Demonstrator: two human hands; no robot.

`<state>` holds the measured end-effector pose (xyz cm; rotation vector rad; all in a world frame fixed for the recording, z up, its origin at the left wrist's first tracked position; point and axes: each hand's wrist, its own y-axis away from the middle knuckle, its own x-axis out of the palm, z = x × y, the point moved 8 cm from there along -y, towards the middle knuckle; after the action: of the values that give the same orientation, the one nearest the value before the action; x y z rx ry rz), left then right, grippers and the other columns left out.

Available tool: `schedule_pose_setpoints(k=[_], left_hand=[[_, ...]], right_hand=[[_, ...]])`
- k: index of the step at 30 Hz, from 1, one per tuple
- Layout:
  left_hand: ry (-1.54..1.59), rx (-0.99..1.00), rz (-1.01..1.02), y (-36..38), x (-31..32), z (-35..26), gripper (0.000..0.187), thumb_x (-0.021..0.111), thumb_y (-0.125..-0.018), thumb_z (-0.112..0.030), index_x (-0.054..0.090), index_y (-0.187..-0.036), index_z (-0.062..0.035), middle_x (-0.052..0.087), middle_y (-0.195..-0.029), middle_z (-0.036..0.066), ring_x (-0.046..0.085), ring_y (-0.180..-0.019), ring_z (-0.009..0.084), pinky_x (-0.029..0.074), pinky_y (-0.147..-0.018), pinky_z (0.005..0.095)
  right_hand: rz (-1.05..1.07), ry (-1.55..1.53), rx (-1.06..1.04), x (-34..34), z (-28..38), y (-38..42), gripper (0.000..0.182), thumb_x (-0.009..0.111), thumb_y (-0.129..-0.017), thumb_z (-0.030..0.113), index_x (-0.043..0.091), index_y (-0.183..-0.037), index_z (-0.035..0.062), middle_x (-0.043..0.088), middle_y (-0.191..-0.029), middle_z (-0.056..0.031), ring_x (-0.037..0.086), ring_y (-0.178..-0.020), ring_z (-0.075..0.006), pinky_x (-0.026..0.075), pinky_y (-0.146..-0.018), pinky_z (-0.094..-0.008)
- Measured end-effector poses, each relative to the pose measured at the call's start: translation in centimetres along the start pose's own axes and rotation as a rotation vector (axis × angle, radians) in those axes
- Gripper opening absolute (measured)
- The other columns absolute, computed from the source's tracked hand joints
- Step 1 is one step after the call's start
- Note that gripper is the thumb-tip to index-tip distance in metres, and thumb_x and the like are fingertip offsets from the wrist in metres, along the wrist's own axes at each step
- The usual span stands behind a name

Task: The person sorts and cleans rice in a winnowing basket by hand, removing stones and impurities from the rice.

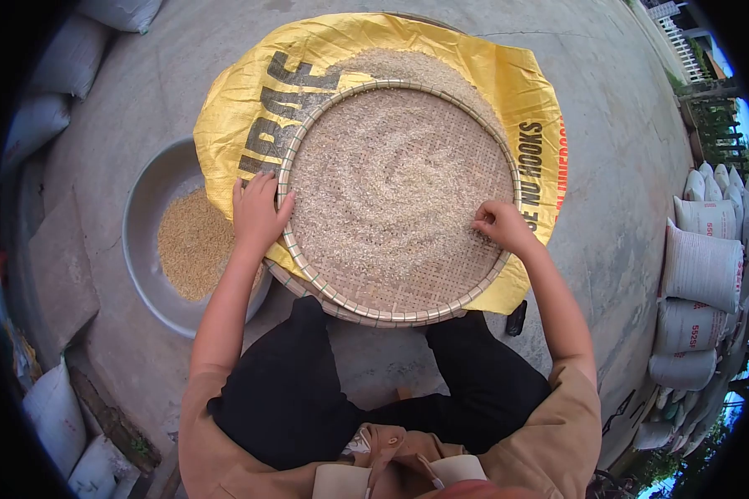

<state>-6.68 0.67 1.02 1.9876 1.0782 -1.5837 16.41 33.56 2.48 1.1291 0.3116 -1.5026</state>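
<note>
A round woven tray [441, 309] with a pale rim lies before me, tilted over a yellow sack [225, 108]. Pale grains [391, 166] are spread across the tray in a swirl. My left hand [260, 209] rests at the tray's left rim with its fingers apart, on the edge of the yellow sack. Over the right part of the tray is my right hand [498, 224], its fingertips pinched together just above the grains; what they hold, if anything, is too small to make out. More grain [399, 62] lies on the sack behind the tray.
A metal basin [146, 249] with golden grain stands on the concrete floor [100, 166] at the left. White filled sacks [701, 266] are stacked at the right, and several others [71, 58] lie at the left. A small black object [516, 318] is near my right knee.
</note>
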Motion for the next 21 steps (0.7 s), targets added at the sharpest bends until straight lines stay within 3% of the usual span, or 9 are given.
schedule_pose_setpoints(k=[5, 7, 17, 21], left_hand=[[-0.029, 0.001, 0.014, 0.0, -0.1, -0.2, 0.039, 0.057, -0.085, -0.036, 0.060, -0.105, -0.0026, 0.057, -0.119, 0.012, 0.048, -0.117, 0.0271, 0.021, -0.106, 0.0476], [-0.032, 0.002, 0.018, 0.0, -0.1, -0.3, 0.039, 0.057, -0.085, -0.035, 0.060, -0.105, -0.0027, 0.057, -0.119, 0.012, 0.048, -0.117, 0.0274, 0.022, -0.106, 0.0479], [-0.014, 0.001, 0.020, -0.1, 0.1, -0.2, 0.041, 0.055, -0.085, -0.036, 0.060, -0.104, -0.0005, 0.059, -0.117, 0.014, 0.049, -0.117, 0.0284, 0.021, -0.106, 0.0479], [-0.027, 0.017, 0.008, -0.1, 0.0, -0.3, 0.040, 0.055, -0.085, -0.036, 0.060, -0.104, -0.0004, 0.058, -0.117, 0.014, 0.049, -0.116, 0.0285, 0.021, -0.106, 0.0480]], right_hand=[[-0.011, -0.044, -0.026, 1.5, -0.6, 1.7, 0.015, 0.067, -0.074, 0.007, 0.061, -0.087, 0.0018, 0.062, -0.078, -0.0129, 0.061, -0.076, -0.0281, 0.049, -0.069, -0.0361], [-0.058, 0.043, -0.135, 1.6, 0.1, 2.0, 0.015, 0.065, -0.075, 0.008, 0.061, -0.088, 0.0026, 0.062, -0.082, -0.0130, 0.060, -0.080, -0.0300, 0.048, -0.073, -0.0374], [-0.101, 0.096, -0.079, 1.9, 0.1, 1.6, 0.009, 0.060, -0.080, 0.012, 0.060, -0.086, 0.0047, 0.061, -0.086, -0.0115, 0.059, -0.085, -0.0307, 0.047, -0.075, -0.0385], [-0.095, 0.126, -0.147, 2.2, 0.3, 1.4, 0.009, 0.058, -0.082, 0.012, 0.059, -0.087, 0.0052, 0.060, -0.087, -0.0110, 0.059, -0.085, -0.0305, 0.047, -0.074, -0.0384]])
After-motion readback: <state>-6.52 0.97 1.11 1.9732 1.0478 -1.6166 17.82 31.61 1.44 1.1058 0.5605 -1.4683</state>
